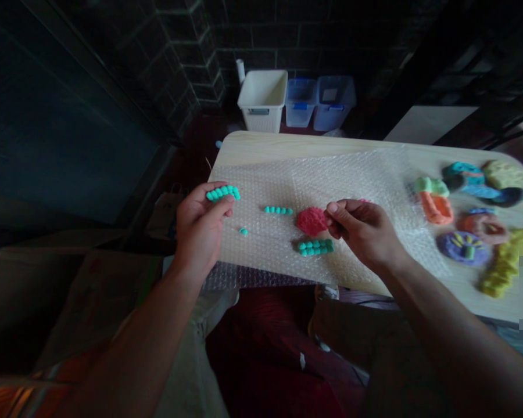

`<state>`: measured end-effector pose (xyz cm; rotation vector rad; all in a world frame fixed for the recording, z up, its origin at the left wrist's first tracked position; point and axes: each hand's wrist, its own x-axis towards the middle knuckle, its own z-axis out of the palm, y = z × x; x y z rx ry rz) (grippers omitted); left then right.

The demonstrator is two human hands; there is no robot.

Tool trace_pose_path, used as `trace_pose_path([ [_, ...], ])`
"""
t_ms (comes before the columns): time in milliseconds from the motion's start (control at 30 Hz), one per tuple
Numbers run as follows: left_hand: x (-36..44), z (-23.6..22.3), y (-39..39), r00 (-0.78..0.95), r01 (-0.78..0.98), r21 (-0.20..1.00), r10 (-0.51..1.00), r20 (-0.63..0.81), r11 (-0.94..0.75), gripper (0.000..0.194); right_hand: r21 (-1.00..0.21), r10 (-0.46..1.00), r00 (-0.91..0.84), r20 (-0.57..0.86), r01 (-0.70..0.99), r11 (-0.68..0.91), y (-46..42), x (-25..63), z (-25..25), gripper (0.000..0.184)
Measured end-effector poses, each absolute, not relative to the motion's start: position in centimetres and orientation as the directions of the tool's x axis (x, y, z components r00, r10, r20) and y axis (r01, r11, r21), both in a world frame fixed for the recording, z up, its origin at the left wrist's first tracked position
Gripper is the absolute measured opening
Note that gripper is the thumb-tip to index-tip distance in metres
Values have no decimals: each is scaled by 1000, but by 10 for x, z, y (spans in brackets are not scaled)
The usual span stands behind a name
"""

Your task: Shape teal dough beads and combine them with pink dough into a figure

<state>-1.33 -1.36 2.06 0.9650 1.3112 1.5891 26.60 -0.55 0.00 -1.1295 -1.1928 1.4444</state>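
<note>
My left hand (203,223) is closed around a teal bumpy strip (223,192), pinched between thumb and fingers above the left end of the table. The strip looks like a row of small soft balls joined together. My right hand (359,229) has thumb and forefinger pressed together at the right edge of a red, rough-surfaced lump (311,220); what sits between those fingertips, if anything, is hidden. Between the hands lies a single-row teal strip (279,210). A double-row teal piece (315,247) rests just below the red lump. One small teal bit (243,231) lies near my left hand.
Bubble wrap (261,180) covers much of the pale wooden table (261,142). Several colourful clay-like shapes stand at the right, among them a purple disc (463,248) and an orange-green piece (436,206). Beyond the far edge are a white bin (262,110) and blue-clear boxes (335,107).
</note>
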Motion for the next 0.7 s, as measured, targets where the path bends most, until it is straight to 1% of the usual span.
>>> trace_pose_path([
  [100, -10, 24, -16, -347, -149, 983, 937, 47, -104, 25, -978, 976, -180, -125, -143, -152, -11, 266, 2, 29],
  [233, -9, 24, -20, -320, -127, 988, 946, 46, -91, 24, -971, 970, -210, -123, -175, -161, -19, 270, 2, 26],
  [300, -9, 21, -22, -303, -131, 987, 952, 48, -92, 23, -984, 975, -204, -89, -137, -118, -23, 272, 3, 28],
  [367, -9, 17, -23, -265, -150, 986, 964, 33, -75, 24, -998, 981, -190, -46, -44, -55, -28, 274, 5, 31],
  [433, -8, 13, -26, -206, -183, 983, 979, -9, -29, 26, -998, 983, -183, -26, 66, -14, -34, 274, 8, 33],
  [500, -5, 11, -28, -154, -218, 976, 987, -55, 20, 28, -991, 985, -166, -36, 136, -13, -41, 274, 12, 33],
  [567, -1, 11, -31, -113, -257, 965, 990, -80, 48, 29, -988, 991, -122, -53, 148, -35, -47, 274, 16, 31],
  [700, 4, 15, -37, -45, -329, 941, 994, -99, 78, 29, -990, 995, -51, -87, 116, -81, -53, 269, 29, 25],
])
